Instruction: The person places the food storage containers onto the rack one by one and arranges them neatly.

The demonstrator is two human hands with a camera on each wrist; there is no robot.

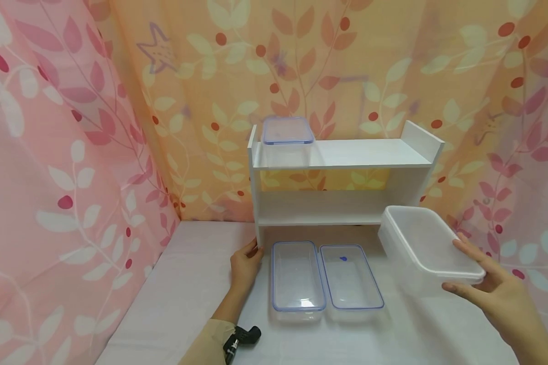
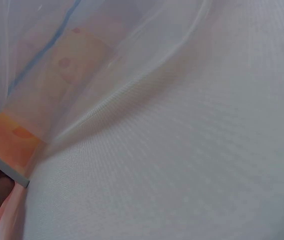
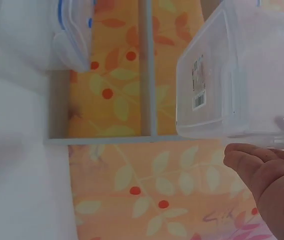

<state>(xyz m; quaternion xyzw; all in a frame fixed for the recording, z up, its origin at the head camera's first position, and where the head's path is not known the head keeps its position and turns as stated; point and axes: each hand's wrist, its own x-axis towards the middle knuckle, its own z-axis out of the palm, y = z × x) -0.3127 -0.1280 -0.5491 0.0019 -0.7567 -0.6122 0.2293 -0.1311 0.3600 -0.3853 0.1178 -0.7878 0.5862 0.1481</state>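
Note:
My right hand grips a clear plastic food container with a white lid, thumb at its near side and fingers along the right. The box hangs tilted above the table, right of the others; a barcode label shows on it in the right wrist view. At the lower left of the white two-tier shelf, my left hand holds the side panel's foot. In the left wrist view, thumb and fingers lie either side of that panel. Two blue-rimmed containers, one left and one right, stand side by side before the shelf.
A further blue-rimmed container sits on the left of the shelf's top board. White cloth covers the table. Patterned curtains enclose the back and sides. A black strap mount is on the left wrist.

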